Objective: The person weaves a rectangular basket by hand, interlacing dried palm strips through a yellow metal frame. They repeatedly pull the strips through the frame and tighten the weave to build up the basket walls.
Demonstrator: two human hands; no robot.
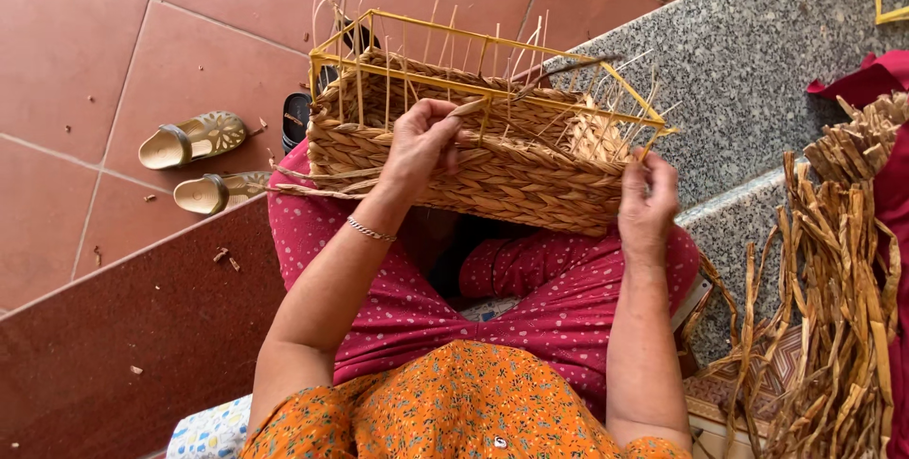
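1. The red tile floor (114, 42) takes up the top left; a grey speckled stone step (757, 61) runs across the top right
2. A big heap of dried flat straw strips (833, 298) lies on the right, beside the person's right arm
3. The half-woven basket (473, 161) rests on the person's knees, over the dark pink spotted trousers (530, 298); its woven wall goes partway up a yellow wire frame (454, 47), and thin sticks poke up above the weave
4. The left hand (421, 142) lies on the near wall of the basket; its fingers are bent and pinched together on a straw strand (469, 108) at the top of the weave
5. The right hand (649, 198) holds the right corner of the basket; its fingers are curled on the edge
6. Two pale sandals (199, 161) sit on the floor to the left; a thin silver bracelet (369, 229) is on the left wrist
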